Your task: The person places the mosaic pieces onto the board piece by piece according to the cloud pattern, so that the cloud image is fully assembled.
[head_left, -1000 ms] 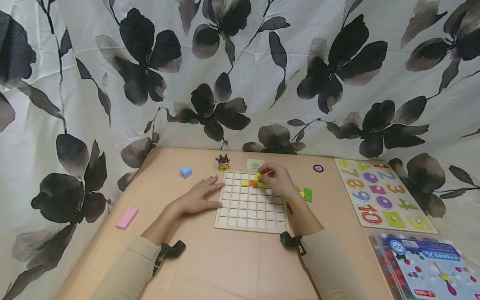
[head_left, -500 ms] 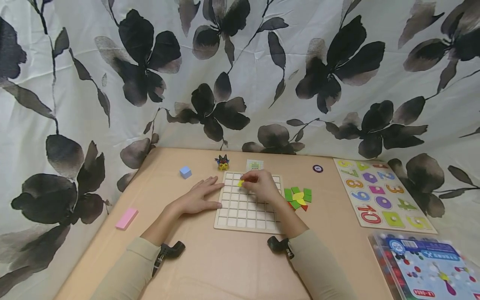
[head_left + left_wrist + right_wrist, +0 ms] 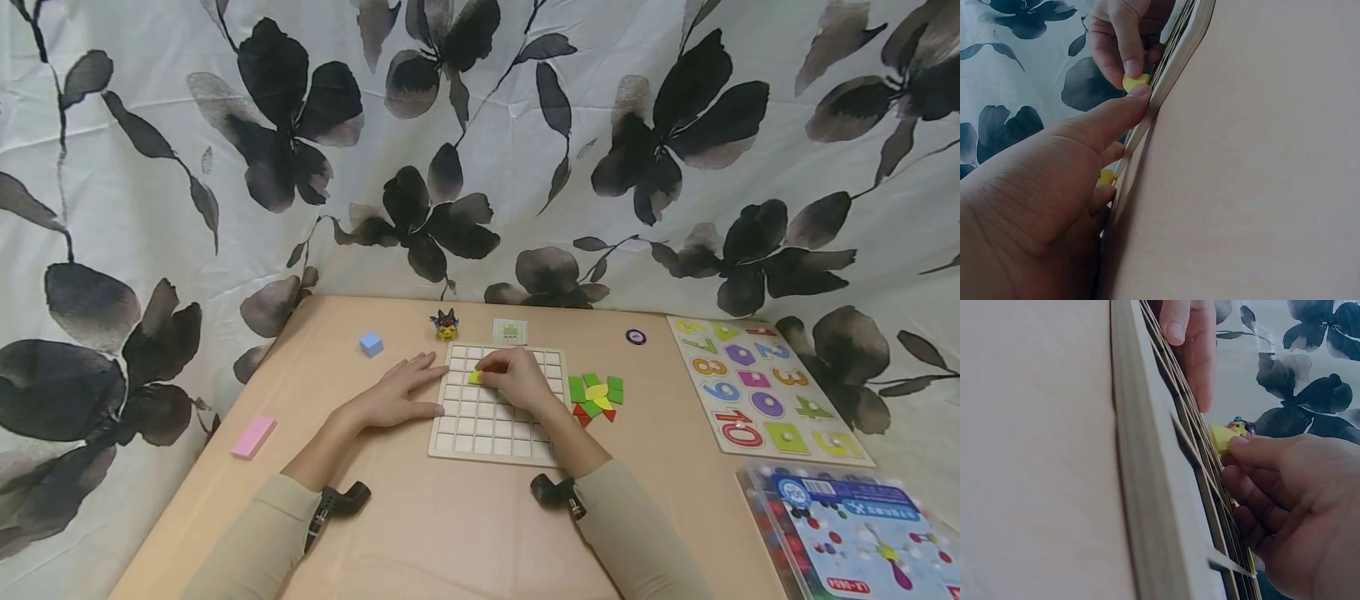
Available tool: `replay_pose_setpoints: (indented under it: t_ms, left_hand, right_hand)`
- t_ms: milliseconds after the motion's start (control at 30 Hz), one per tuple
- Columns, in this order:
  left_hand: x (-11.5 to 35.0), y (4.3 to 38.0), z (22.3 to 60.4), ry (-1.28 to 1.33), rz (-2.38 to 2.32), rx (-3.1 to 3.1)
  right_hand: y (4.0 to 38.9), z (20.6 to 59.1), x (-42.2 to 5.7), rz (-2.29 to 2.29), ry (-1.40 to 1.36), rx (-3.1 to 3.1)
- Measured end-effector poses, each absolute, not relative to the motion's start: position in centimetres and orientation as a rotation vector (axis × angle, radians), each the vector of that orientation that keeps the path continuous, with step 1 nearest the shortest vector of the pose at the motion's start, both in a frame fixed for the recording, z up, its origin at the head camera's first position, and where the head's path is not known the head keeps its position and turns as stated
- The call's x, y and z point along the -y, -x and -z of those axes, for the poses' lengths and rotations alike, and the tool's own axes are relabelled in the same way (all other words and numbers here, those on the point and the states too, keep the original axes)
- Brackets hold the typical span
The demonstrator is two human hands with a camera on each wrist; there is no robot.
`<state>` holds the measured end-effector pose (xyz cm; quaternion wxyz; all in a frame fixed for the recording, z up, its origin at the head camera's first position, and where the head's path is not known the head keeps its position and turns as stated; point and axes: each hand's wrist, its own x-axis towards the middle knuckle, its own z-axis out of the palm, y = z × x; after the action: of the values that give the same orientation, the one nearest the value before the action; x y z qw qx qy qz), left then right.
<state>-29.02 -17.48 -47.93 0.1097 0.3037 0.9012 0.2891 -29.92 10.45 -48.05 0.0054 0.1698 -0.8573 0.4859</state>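
A pale grid board with raised square cells lies on the table. Over its upper left cells, my right hand pinches a small yellow block between thumb and fingers. This hand covers the upper middle of the board. My left hand lies at the board's left edge, fingers extended, its thumb at the rim. Right of the board sits a loose group of green blocks, yellow blocks and red blocks. A small picture card lies behind the board.
A little figurine and a blue cube stand at the back left. A pink block lies far left. To the right are a round dark disc, a number puzzle board and a clear box. A floral cloth hangs behind.
My right hand has moved left across the board, then slightly nearer, now holding a yellow block at the upper left cells. The coloured blocks on the right came into view. My left hand stayed put.
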Motion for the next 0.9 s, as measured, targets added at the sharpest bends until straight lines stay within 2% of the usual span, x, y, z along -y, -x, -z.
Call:
replay_pose_setpoints:
  t_ms: [900]
  left_hand:
    - [17.56,29.16,48.16,-0.888,-0.843,-2.654]
  right_hand:
    - [29.48,48.13,-9.67,-1.314,-0.556,2.758]
